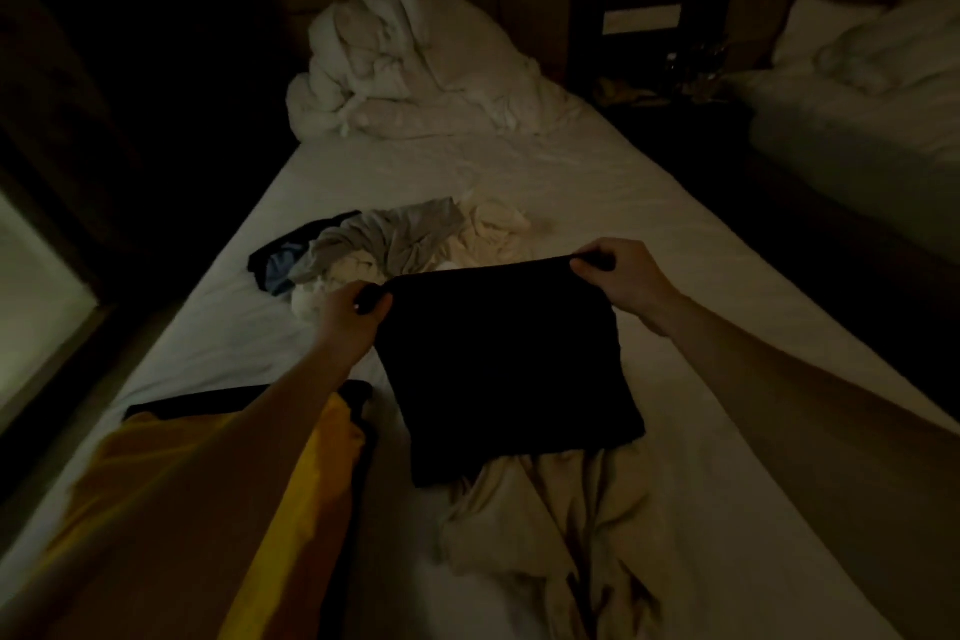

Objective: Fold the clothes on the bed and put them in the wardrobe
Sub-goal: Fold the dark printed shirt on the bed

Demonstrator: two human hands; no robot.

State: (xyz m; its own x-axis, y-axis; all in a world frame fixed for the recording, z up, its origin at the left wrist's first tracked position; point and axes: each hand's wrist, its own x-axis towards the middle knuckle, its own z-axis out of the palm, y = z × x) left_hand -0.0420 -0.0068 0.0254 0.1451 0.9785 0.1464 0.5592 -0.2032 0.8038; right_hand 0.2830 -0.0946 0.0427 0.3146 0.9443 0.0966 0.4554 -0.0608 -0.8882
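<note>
A black garment (504, 364), folded into a rough square, hangs over the white bed (649, 203). My left hand (348, 309) pinches its upper left corner and my right hand (618, 276) pinches its upper right corner. Its lower edge touches a crumpled beige garment (561, 530) lying near me. Beyond the black garment sits a heap of unfolded clothes (410, 239) in grey, cream and blue-black. Under my left forearm lies a yellow garment (296, 494) on top of a black one (208, 403). No wardrobe is visible.
A bunched white duvet (410, 68) fills the head of the bed. A second bed (857, 120) stands to the right across a dark gap, with a cluttered nightstand (675, 83) between them. The room is dim. A pale window (36, 296) is at left.
</note>
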